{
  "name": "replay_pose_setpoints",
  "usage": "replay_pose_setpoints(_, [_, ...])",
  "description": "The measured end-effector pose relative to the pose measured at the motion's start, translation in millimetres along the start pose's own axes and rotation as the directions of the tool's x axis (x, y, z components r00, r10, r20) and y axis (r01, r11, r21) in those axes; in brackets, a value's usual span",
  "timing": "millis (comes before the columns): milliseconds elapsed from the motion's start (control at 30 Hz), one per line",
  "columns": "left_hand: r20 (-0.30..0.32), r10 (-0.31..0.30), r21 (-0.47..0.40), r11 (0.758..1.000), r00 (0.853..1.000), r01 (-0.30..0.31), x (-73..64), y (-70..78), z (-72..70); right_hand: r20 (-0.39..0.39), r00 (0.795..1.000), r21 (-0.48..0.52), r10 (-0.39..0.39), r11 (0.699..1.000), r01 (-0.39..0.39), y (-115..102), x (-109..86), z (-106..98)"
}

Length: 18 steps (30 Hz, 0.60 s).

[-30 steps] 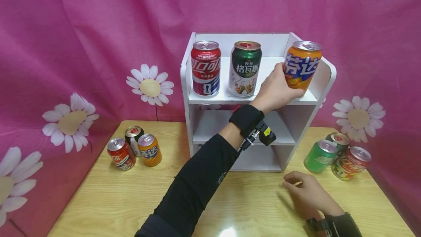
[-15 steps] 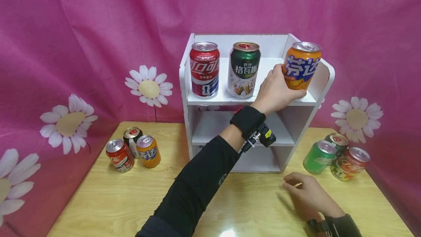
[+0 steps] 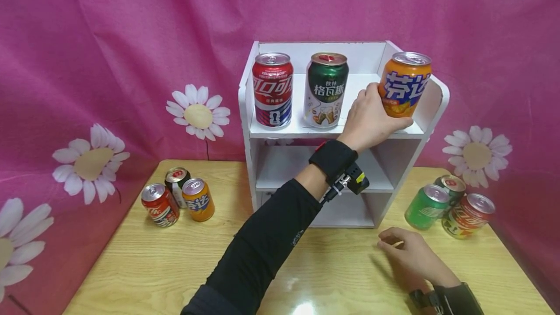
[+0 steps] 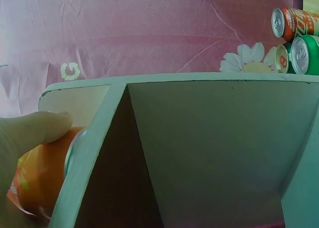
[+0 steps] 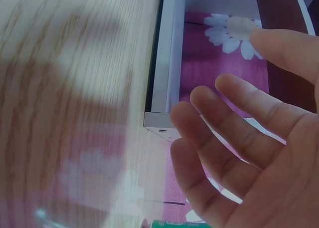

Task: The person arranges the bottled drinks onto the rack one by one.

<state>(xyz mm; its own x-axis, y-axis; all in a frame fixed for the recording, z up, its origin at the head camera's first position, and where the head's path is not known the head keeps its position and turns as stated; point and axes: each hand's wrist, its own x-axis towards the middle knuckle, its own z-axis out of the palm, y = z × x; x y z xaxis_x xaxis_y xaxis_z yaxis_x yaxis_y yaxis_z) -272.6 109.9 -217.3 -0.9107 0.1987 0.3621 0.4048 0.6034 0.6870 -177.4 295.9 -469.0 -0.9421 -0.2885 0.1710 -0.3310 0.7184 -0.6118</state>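
In the head view my left hand (image 3: pixel 370 118) grips an orange soda can (image 3: pixel 404 86) at the right end of the white shelf unit's top shelf (image 3: pixel 282 131). Its thumb lies along the can's lower front, and the other fingers are largely hidden behind the can. Left of it stand a green-and-white can (image 3: pixel 326 91) and a red cola can (image 3: pixel 273 90), both upright. The left wrist view shows the thumb against the can's orange side (image 4: pixel 42 170). My right hand (image 3: pixel 413 253) holds nothing, its fingers loosely bent near the unit's front right foot.
Three cans, one of them orange (image 3: pixel 199 201), stand together on the table (image 3: pixel 144 266) at the left. At the right, a green can (image 3: pixel 426 208), a red-yellow can (image 3: pixel 468 215) and a dark-topped can (image 3: pixel 450 186) are clustered. A pink curtain (image 3: pixel 131 38) hangs behind.
The orange can has turned slightly in my left hand, its label shifting to the right. My right hand stays in place.
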Motion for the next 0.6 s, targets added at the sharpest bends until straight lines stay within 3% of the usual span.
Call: replay_pose_setpoints(600, [-0.017,-0.013,0.053,0.998,1.0,0.014,-1.8,2.2,2.9,0.009,1.0,0.001,0.024,1.0,-0.024,-2.7,1.1,-1.0])
